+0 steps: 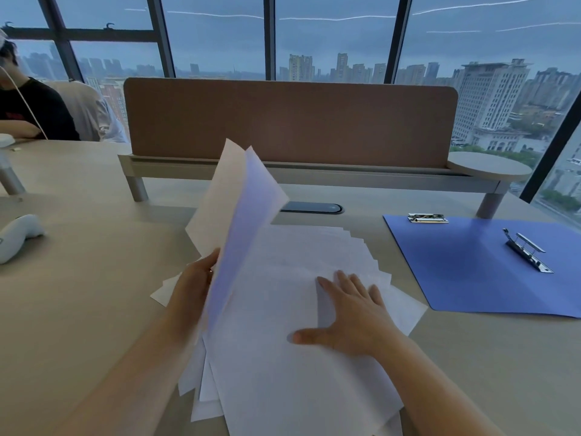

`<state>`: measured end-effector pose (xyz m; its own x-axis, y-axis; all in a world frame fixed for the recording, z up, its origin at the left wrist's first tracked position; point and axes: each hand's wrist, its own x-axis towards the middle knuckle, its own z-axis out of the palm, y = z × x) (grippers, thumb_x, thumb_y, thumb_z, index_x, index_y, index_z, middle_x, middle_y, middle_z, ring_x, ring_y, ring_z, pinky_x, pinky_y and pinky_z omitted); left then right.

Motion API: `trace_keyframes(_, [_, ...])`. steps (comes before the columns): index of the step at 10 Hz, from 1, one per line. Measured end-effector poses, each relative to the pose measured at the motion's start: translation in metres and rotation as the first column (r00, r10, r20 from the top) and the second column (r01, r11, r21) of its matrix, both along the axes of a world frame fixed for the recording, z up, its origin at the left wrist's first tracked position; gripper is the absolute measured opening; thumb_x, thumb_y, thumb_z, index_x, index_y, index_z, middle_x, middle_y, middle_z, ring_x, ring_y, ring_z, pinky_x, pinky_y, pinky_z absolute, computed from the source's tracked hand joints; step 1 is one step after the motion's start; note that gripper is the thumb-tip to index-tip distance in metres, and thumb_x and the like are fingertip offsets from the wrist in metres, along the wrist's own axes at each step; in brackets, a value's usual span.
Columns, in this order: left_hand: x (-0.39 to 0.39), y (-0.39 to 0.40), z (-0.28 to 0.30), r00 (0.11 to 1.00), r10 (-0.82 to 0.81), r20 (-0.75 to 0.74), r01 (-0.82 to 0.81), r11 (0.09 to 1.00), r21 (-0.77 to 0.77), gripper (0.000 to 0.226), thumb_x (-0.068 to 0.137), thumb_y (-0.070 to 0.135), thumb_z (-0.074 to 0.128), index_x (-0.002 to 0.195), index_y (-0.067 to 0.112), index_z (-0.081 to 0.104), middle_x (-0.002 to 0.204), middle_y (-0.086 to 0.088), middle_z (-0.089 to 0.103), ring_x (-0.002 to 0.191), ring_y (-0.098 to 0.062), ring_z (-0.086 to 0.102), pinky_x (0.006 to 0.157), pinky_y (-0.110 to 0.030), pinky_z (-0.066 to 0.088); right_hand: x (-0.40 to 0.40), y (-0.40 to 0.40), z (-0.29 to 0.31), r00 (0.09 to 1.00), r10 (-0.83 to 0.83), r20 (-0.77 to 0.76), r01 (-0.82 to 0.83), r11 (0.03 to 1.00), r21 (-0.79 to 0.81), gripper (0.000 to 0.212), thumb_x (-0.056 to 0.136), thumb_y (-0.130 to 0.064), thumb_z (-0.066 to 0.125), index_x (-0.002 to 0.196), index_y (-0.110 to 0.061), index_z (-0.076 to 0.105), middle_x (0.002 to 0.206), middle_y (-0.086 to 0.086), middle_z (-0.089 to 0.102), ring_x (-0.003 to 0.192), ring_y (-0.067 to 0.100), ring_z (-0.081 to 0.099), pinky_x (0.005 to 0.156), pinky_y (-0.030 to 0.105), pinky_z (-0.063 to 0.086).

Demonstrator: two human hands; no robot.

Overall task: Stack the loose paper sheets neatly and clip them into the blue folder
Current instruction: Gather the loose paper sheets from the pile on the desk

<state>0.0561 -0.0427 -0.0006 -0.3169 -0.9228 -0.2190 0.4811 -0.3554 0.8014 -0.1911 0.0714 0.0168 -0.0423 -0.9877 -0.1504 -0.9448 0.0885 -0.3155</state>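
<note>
The loose paper sheets lie fanned in an untidy spread on the tabletop straight in front of the person, their far corners stepping out like a deck of cards; a few corners poke out at the near left. They look thin, light and floppy, likely to slide over one another and to crease if pinched hard, so they are best gathered by the long edges and tapped square. The left hand grips a couple of lifted sheets by their left edge, thumb in front and fingers hidden behind, and those sheets stand up and curl over at the top. The right hand lies flat on the spread with fingers straight and splayed, pressing down and grasping nothing. The blue folder lies open on the tabletop to the right, apart from the papers, with a metal clip on its inside and a second clip at its far edge. Nothing is clipped in yet.
</note>
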Motion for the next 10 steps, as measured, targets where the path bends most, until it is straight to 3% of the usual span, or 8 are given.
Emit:
trace_keyframes(1, [-0.003,0.005,-0.003,0.955,0.152,0.256,-0.183,0.978,0.100,0.053,0.100,0.030,0.051,0.063,0.003,0.076,0.059,-0.006,0.071,0.053,-0.010,0.068,0.052,-0.014,0.051,0.003,-0.001,0.001,1.000,-0.011,0.023,0.011,1.000,-0.001,0.135,0.047,-0.097,0.057,0.158,-0.034,0.013,0.168,-0.005,0.003,0.155,0.017,-0.005,0.124,0.048,-0.003])
trace_keyframes(2, [0.002,0.012,-0.002,0.976,0.068,0.205,-0.094,0.988,0.123,0.047,0.085,0.046,0.066,0.111,0.007,0.075,0.117,-0.020,0.068,0.111,-0.041,0.062,0.090,-0.041,0.047,0.008,-0.001,0.006,0.998,-0.045,0.048,0.047,0.998,-0.045,0.128,0.045,-0.091,0.067,0.150,-0.025,0.033,0.156,-0.006,0.031,0.146,0.018,0.024,0.121,0.038,0.018])
trace_keyframes(3, [0.003,0.013,-0.001,0.976,0.063,0.209,-0.088,0.990,0.109,0.058,0.073,0.052,0.073,0.115,0.012,0.074,0.132,-0.020,0.062,0.123,-0.044,0.056,0.103,-0.049,0.043,0.015,0.001,0.013,0.994,-0.099,0.039,0.101,0.993,-0.062,0.116,0.045,-0.083,0.075,0.138,-0.022,0.043,0.135,-0.004,0.045,0.128,0.020,0.041,0.106,0.035,0.034])
trace_keyframes(6, [-0.015,0.020,0.009,0.986,0.139,0.088,-0.143,0.989,0.033,0.036,0.096,0.032,0.057,0.125,0.014,0.067,0.115,-0.009,0.073,0.089,-0.025,0.072,0.069,-0.034,0.057,0.011,-0.001,0.020,0.939,-0.209,0.273,0.204,0.978,0.048,0.101,0.052,-0.044,0.093,0.135,-0.020,0.041,0.114,-0.004,0.055,0.110,0.020,0.057,0.083,0.036,0.053])
trace_keyframes(7, [-0.013,0.019,0.010,0.975,0.170,0.140,-0.174,0.985,0.014,0.040,0.093,0.033,0.060,0.127,0.014,0.065,0.121,-0.011,0.071,0.095,-0.027,0.071,0.067,-0.033,0.058,0.002,-0.003,0.019,0.878,-0.174,0.447,0.195,0.981,0.000,0.038,0.069,-0.020,0.087,0.096,-0.023,0.060,0.088,-0.005,0.061,0.081,0.012,0.060,0.065,0.025,0.049])
trace_keyframes(8, [-0.009,0.020,0.014,0.960,0.197,0.200,-0.194,0.980,-0.038,0.043,0.085,0.033,0.068,0.122,0.013,0.068,0.118,-0.012,0.072,0.101,-0.032,0.070,0.073,-0.036,0.058,-0.008,-0.006,0.020,0.770,-0.152,0.620,0.234,0.971,-0.053,0.013,0.088,-0.003,0.066,0.078,-0.010,0.067,0.077,0.003,0.063,0.080,0.016,0.059,0.073,0.031,0.049])
trace_keyframes(9, [-0.007,0.021,0.021,0.937,0.237,0.256,-0.215,0.970,-0.110,0.031,0.087,0.025,0.067,0.114,0.010,0.071,0.107,-0.012,0.075,0.088,-0.030,0.072,0.068,-0.034,0.059,-0.018,-0.011,0.017,0.624,-0.219,0.750,0.371,0.928,-0.038,0.019,0.090,-0.011,0.059,0.083,0.003,0.068,0.082,0.024,0.070,0.073,0.020,0.059,0.070,0.037,0.049])
trace_keyframes(10, [-0.009,0.019,0.022,0.910,0.262,0.321,-0.213,0.960,-0.179,0.028,0.086,0.017,0.068,0.111,0.004,0.072,0.107,-0.016,0.075,0.091,-0.034,0.071,0.082,-0.043,0.056,-0.020,-0.013,0.015,0.453,-0.266,0.851,0.466,0.884,0.029,0.018,0.095,-0.020,0.061,0.089,-0.020,0.078,0.085,0.006,0.079,0.073,0.021,0.072,0.071,0.037,0.057])
